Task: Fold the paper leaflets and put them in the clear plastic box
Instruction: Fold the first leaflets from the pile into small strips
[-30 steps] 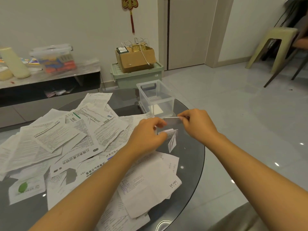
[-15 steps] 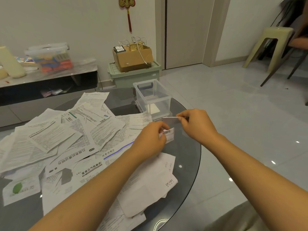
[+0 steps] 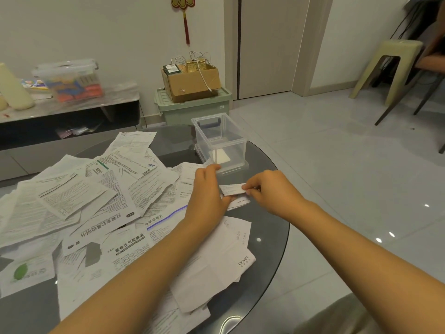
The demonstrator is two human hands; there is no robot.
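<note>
White folded leaflet (image 3: 232,189) held just above glass table (image 3: 272,227), near its right edge, betw both hands. Right hand (image 3: 269,191) pinches its right end w/ curled fingers; left hand (image 3: 208,191) grips left end, thumb underneath. Clear plastic box (image 3: 220,141) sits just behind hands, lid off, one white slip lying on its bottom. Pile of unfolded leaflets (image 3: 91,201) covers left + middle of table, some hanging over near edge. Dark bare glass at right rim. Pale tiled floor (image 3: 337,165) wide open on right; beige stool (image 3: 387,68) far back by wall.
</note>
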